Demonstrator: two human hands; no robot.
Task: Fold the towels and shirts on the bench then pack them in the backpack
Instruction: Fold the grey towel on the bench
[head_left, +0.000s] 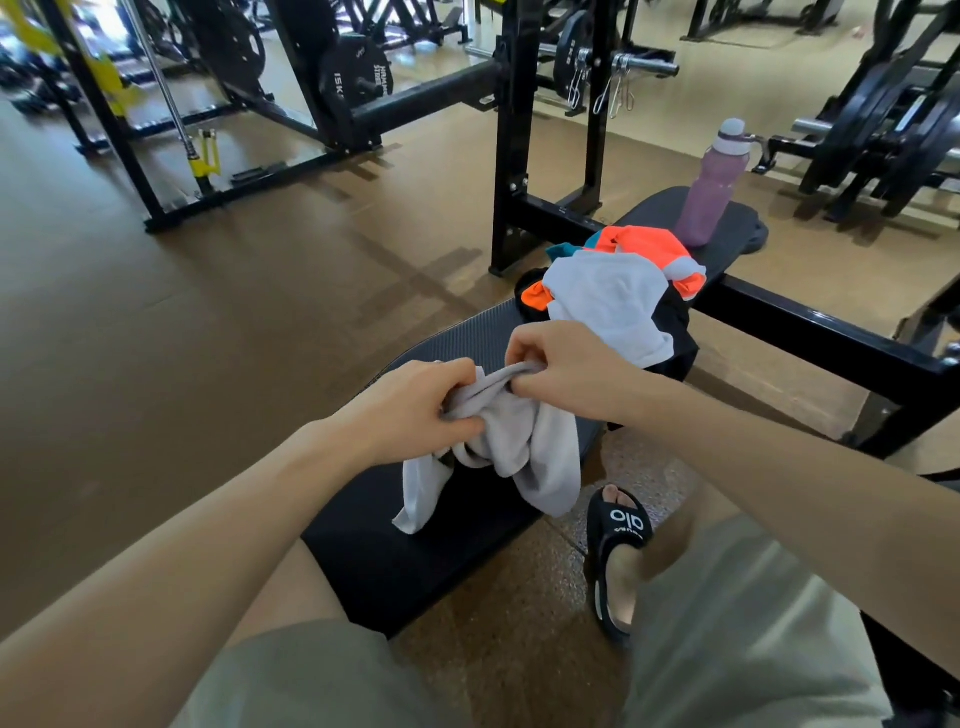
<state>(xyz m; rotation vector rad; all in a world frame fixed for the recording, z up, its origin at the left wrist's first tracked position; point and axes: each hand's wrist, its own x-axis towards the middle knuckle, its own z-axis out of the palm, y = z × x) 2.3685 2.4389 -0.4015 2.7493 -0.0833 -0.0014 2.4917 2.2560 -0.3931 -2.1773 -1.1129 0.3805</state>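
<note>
The grey towel (519, 441) hangs bunched up between the two hands, just above the near end of the black bench (395, 561). It is not flat yet. Its top edge runs left to right, from one hand to the other, and the rest droops down toward the bench in soft folds. One loose corner hangs low on the left side.

The left hand (415, 410) is closed around the left part of the top edge, with fingers curled into the cloth. The right hand (561, 364) is closed too, and it pinches the top edge a little farther away and to the right. The two hands are very close together, so the towel sags in the middle.

I think the next move is to pull the hands apart, left and right, so the edge goes straight and the towel can be laid down and folded.

Farther along the bench lies a pile of clothes (613, 301), white, orange and black, not folded yet. It is nearer to the right hand. A purple bottle (711, 187) stands at the far end. I cannot see the backpack anywhere
</note>
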